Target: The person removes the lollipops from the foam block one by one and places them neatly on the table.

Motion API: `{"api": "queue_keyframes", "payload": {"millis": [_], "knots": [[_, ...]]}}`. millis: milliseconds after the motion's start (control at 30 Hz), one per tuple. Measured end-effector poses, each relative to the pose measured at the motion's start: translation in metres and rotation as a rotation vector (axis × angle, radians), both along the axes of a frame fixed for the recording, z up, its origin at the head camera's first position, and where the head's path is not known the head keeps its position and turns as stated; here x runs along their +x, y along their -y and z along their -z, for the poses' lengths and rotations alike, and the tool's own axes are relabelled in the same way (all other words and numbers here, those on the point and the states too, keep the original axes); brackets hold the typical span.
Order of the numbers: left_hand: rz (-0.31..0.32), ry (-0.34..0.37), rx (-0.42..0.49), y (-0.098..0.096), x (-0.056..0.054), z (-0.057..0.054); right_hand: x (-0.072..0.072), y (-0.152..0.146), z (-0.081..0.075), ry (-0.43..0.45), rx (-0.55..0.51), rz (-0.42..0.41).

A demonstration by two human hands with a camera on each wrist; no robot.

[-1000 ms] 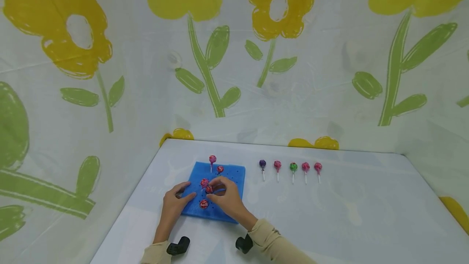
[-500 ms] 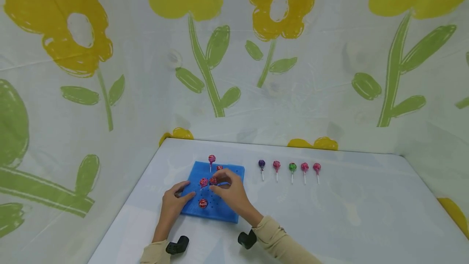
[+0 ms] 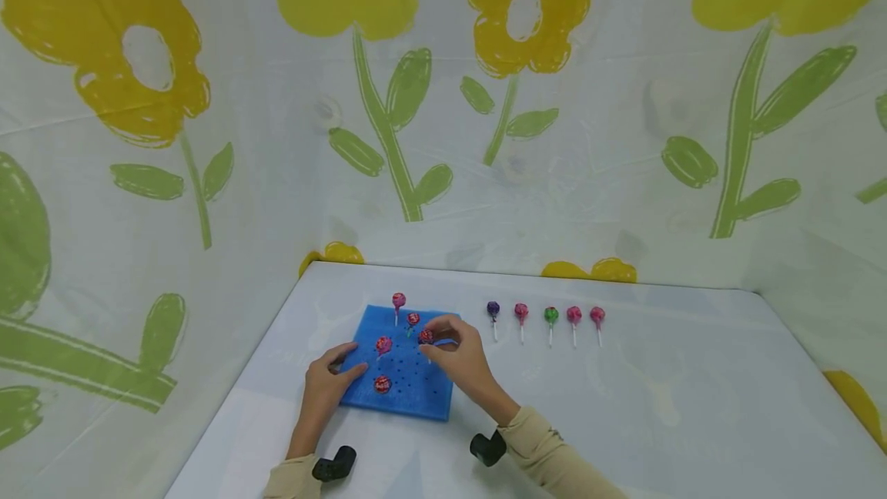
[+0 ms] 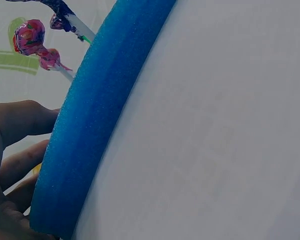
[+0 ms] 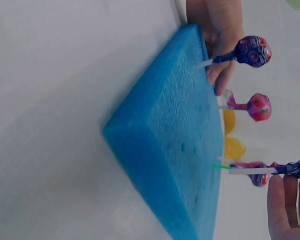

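A blue foam block (image 3: 416, 403) with small holes lies on the white table. Several lollipops stand in it, such as a red-wrapped one (image 3: 383, 384) near the front and a pink one (image 3: 398, 299) at the back. My left hand (image 3: 329, 385) holds the block's left edge, thumb and fingers against it. Over the right part of the block, my right hand (image 3: 466, 358) pinches a lollipop (image 5: 292, 168) by its dark blue and red wrapped head. Its white stick points at the foam, and its bare end shows just above the surface in the right wrist view.
To the right of the block, a row of lollipops lies on the table, among them a purple one (image 3: 493, 308) and a green one (image 3: 550, 314). A flower-printed curtain (image 3: 554, 206) hangs behind the table. Black devices (image 3: 335, 464) sit at both wrists.
My right hand has moved right and slightly back across the foam block, carrying its pinched lollipop away from the middle. My left hand has stayed at the left edge.
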State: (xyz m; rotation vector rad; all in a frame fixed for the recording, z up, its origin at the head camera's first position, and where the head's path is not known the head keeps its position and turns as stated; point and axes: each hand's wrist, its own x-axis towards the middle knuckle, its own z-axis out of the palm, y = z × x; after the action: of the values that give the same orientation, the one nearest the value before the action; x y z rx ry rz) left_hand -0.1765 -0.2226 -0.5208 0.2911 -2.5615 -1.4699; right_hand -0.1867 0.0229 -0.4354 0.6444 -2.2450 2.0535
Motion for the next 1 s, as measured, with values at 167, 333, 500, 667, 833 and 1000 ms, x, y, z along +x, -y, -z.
{"api": "queue_keyframes", "payload": {"millis": [167,333,500,667,833,1000], "knots": [[-0.005,0.005,-0.008,0.001,0.000,0.000,-0.002,-0.010,-0.001,0.003,-0.005,0.021],[0.003,-0.003,0.005,0.001,0.001,-0.002,-0.005,-0.020,0.000,0.018,-0.004,0.051],[0.011,0.005,0.017,0.001,0.002,-0.002,-0.006,-0.028,0.000,0.034,0.014,0.090],[0.014,0.000,0.017,0.001,0.002,-0.002,-0.008,-0.037,0.001,0.047,0.018,0.118],[0.015,-0.009,0.017,0.000,0.002,-0.002,-0.009,-0.046,0.002,0.047,0.025,0.156],[0.010,-0.004,0.015,0.000,0.001,-0.001,-0.016,-0.055,0.012,0.029,0.004,0.191]]}}
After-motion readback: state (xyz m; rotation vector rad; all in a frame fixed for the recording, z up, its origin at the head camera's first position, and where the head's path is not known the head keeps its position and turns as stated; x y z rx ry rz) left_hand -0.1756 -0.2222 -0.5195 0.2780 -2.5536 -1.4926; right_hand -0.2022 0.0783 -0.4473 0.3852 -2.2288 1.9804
